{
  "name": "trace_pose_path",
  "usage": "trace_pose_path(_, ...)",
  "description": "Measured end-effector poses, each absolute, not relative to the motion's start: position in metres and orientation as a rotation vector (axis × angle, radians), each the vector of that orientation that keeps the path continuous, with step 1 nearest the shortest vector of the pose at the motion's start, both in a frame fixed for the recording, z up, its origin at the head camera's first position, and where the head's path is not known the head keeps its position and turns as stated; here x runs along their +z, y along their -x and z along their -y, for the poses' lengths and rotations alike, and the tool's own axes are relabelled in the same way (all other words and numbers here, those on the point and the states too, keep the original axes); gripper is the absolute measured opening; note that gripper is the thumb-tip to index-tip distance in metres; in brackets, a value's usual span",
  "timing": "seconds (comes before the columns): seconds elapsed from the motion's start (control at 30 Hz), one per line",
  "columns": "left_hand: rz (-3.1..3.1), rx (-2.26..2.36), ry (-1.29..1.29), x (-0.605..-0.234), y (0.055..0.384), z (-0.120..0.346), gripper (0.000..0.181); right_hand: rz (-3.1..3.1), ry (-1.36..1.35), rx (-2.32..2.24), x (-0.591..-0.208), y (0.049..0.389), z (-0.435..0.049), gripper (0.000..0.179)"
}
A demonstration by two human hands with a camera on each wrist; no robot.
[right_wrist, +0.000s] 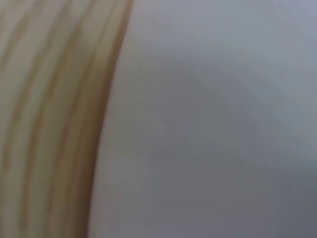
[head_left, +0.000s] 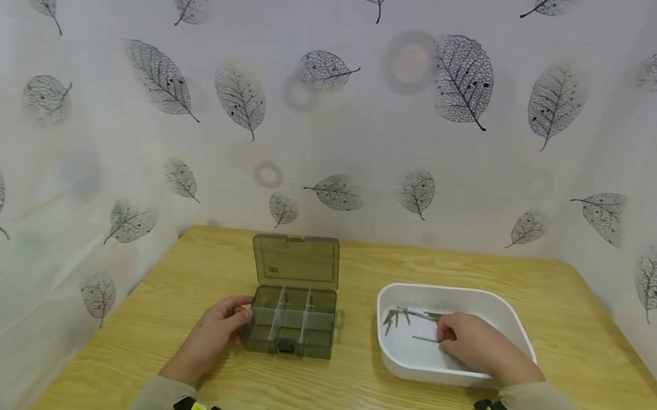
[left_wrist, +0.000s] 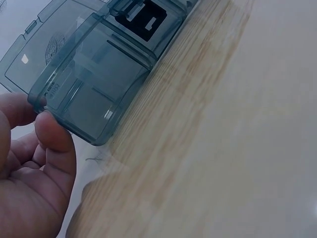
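Note:
A smoky see-through plastic compartment box (head_left: 289, 332) stands on the table with its lid (head_left: 295, 262) raised at the back. My left hand (head_left: 222, 321) holds its left side; in the left wrist view the thumb (left_wrist: 52, 131) and forefinger pinch the corner rim. To the right, a white plastic basin (head_left: 401, 369) holds several brassy screws (head_left: 395, 317) and thin metal pieces. My right hand (head_left: 473, 343) reaches into it with curled fingers. Between its fingertips is the end of a thin nail-like piece (head_left: 424, 339). The right wrist view shows just the blurred basin wall (right_wrist: 198, 124).
The wood-grain table (head_left: 342, 403) runs back to a pale curtain (head_left: 361, 134) with a leaf print, which also hangs at both sides. A clear latch tab (head_left: 340, 319) sticks out at the box's right. The basin's raised rim surrounds the right hand.

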State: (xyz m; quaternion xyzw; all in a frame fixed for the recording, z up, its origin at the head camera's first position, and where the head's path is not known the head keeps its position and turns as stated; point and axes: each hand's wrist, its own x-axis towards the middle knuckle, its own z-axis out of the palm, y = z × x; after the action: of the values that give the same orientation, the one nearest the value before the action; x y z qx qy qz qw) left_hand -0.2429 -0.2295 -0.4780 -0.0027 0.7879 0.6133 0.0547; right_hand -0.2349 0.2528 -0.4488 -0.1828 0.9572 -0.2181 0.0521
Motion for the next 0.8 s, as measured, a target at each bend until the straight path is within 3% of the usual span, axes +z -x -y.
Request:
trace_pose_path(0.37, -2.395, 1.835, 0.012, -0.473, 0.240, 0.230, 0.041, -2.932, 0.547, -0.542, -0.447, 0.234, -0.249, 0.016)
trace_pose_path(0.8, -2.390, 1.845, 0.013, -0.474, 0.241, 0.230, 0.040, -3.038, 0.484, -0.713, -0.438, 0.236, -0.247, 0.016)
